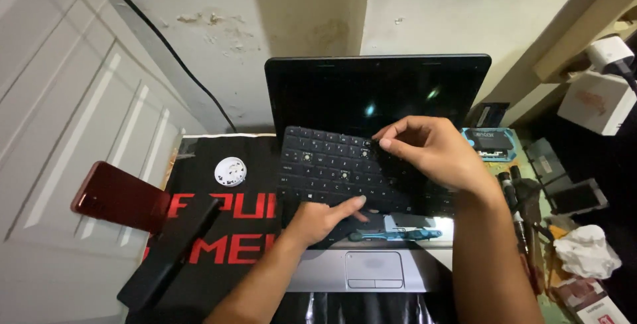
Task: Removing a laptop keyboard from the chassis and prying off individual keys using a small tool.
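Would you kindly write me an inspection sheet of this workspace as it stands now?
Surface: black mat with red lettering, on a table by the wall.
Job's things: open laptop, screen dark; its black keyboard lifted off the silver base, tilted up.
Clutter: small round white dish, red phone, black flat slab, blue-handled screwdriver on the base, crumpled tissue, tools at the right.
Hands: left hand presses the keyboard's lower edge; right hand grips its upper right.
Cables: black cable along the wall.
Surroundings: white panelled door, peeling wall.

Black mat (219,224) under laptop (371,274)
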